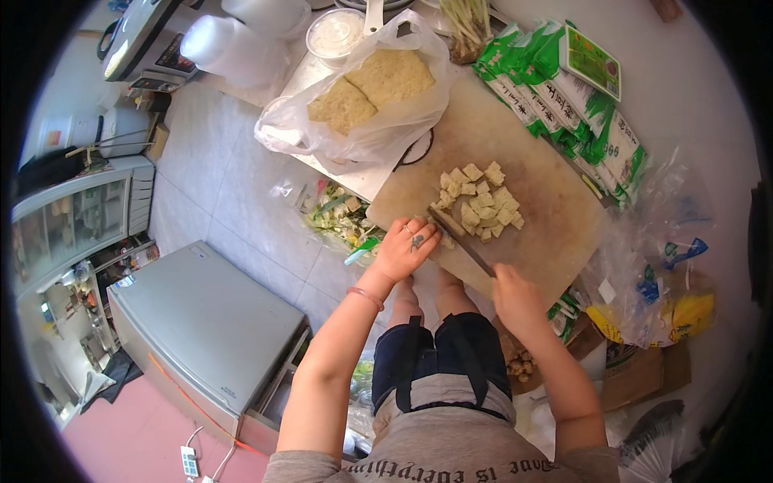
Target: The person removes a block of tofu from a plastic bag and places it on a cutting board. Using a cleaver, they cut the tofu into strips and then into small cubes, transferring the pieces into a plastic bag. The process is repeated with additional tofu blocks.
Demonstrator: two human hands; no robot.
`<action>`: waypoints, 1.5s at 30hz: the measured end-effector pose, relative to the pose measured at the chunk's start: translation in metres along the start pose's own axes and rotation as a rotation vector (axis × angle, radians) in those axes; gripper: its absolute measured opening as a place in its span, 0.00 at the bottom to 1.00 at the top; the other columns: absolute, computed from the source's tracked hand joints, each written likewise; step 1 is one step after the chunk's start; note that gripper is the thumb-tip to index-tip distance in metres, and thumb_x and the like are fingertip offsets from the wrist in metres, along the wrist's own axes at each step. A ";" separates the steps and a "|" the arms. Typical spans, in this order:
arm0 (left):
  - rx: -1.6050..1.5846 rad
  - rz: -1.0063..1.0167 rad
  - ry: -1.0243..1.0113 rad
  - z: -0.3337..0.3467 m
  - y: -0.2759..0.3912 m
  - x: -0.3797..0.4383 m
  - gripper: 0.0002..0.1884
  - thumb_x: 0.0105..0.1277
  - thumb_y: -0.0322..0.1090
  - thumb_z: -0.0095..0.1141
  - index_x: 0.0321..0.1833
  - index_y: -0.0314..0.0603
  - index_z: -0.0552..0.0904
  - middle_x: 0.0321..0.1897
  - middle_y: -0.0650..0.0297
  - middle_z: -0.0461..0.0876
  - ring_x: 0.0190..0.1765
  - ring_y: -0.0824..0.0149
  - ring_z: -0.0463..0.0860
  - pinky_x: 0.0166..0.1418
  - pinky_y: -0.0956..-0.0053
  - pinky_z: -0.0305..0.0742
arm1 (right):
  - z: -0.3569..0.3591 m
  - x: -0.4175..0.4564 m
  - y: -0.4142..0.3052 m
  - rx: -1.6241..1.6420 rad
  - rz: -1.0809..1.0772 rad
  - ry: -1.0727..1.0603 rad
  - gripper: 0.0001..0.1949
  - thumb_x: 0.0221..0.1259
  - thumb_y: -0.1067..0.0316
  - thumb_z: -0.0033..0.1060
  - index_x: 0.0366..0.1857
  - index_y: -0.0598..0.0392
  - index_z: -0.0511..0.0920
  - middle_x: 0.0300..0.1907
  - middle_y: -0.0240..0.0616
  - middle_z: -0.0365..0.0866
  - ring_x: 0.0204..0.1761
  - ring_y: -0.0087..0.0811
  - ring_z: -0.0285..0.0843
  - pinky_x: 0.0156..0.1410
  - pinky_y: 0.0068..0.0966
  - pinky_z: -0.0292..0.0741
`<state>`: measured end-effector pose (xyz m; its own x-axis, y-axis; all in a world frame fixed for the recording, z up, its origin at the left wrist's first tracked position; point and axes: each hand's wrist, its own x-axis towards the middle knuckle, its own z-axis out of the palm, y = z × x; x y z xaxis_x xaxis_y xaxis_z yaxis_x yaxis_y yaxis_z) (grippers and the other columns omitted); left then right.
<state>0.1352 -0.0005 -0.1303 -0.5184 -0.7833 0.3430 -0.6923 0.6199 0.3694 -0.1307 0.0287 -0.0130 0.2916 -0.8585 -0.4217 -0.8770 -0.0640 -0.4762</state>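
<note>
A knife (468, 246) is held by its handle in my right hand (515, 296), at the near edge of a cutting board (546, 211). Beside the blade, my left hand (412, 244) presses down on a pale yellow spongy piece (447, 240) that the fingers mostly cover. A cut strip (450, 221) of the same food lies along the blade's far side. Beyond the knife sits a pile of cut cubes (488, 205). Two large uncut slabs (377, 87) rest in an open white plastic bag (416, 124) at the board's far left.
Green-and-white packets (561, 102) bearing writing line the board's right side. A clear plastic bag (640, 259) hangs at the right corner. Below the board's left edge stands a bag of vegetable scraps (338, 217). A grey chest freezer (205, 326) stands on the left floor.
</note>
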 end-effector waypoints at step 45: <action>-0.448 -0.819 0.357 0.039 0.095 -0.024 0.24 0.55 0.24 0.76 0.53 0.38 0.78 0.59 0.50 0.78 0.59 0.45 0.79 0.63 0.55 0.77 | 0.011 -0.015 0.010 0.114 -0.075 0.230 0.12 0.72 0.69 0.60 0.56 0.54 0.78 0.45 0.48 0.83 0.40 0.59 0.84 0.44 0.51 0.80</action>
<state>0.0626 0.0754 -0.1371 0.2663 -0.9626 0.0495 -0.4774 -0.0871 0.8743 -0.1399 0.0468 -0.0199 0.2483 -0.9473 -0.2022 -0.8037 -0.0849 -0.5890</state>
